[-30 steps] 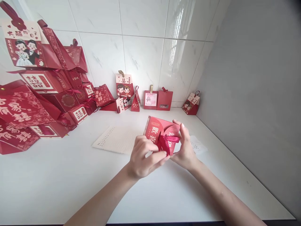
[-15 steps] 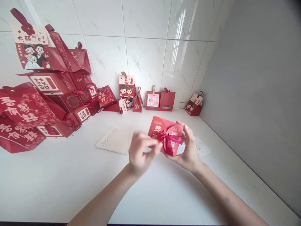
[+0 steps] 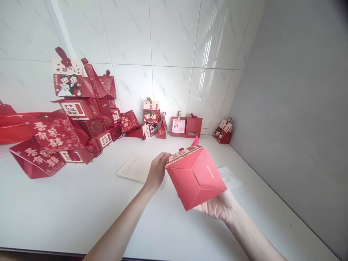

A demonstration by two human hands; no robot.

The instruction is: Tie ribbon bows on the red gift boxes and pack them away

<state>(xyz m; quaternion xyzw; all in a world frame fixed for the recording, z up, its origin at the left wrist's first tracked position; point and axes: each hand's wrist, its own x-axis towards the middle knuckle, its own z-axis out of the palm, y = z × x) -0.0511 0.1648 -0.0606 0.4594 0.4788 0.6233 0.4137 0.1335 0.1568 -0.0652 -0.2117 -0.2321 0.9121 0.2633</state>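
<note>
A red gift box (image 3: 194, 177) is held up over the table, tilted so that its base of folded, interlocking flaps faces me. White printing runs along its upper edge, and a bit of pink-red ribbon pokes out behind the top. My right hand (image 3: 217, 208) supports it from below and behind, its fingers mostly hidden by the box. At the box's left corner, my left hand (image 3: 157, 172) grips the edge, with the fingertips out of sight. Behind the left hand lies an open notebook (image 3: 133, 168) with handwriting.
Red wedding gift boxes (image 3: 78, 116) are piled at the left, beside a red plastic-looking container (image 3: 13, 127). Several small boxes (image 3: 178, 127) line the tiled wall (image 3: 174, 43). A written paper sheet (image 3: 231, 177) lies right of the held box. A grey wall (image 3: 293, 108) bounds the right side.
The box has been turned from its ribboned top to its base and brought nearer. My left hand went from the ribbon to the box's corner. The view has shifted left and up.
</note>
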